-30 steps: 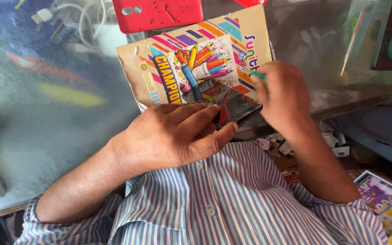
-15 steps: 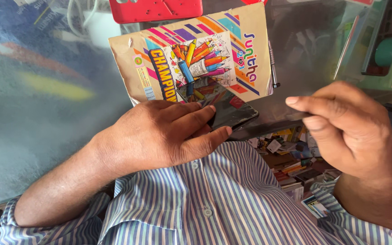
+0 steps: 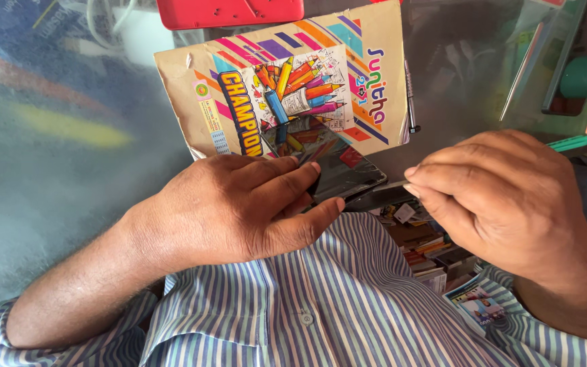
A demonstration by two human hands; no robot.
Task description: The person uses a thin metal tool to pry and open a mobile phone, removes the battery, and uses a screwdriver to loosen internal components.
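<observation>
My left hand (image 3: 239, 211) lies over a dark glossy phone (image 3: 341, 173), fingers on top and thumb at its near edge, holding it on the glass counter. The phone rests on the lower part of a colourful notebook (image 3: 287, 75) with a tan cover and a picture of crayons. My right hand (image 3: 504, 197) is closed, fingertips pinched together just right of the phone's corner. A green tool handle (image 3: 571, 143) sticks out behind its knuckles. My striped shirt fills the bottom of the view.
A red plastic case (image 3: 229, 12) lies beyond the notebook. A thin metal tool (image 3: 410, 102) lies on the glass counter (image 3: 69, 170) beside the notebook's right edge. Pens and boxes sit under the glass at far right, small books (image 3: 429, 251) below.
My right hand has come off the notebook, swung right and toward me, and now sits pinched by the phone's right corner. My left hand has stayed on the phone.
</observation>
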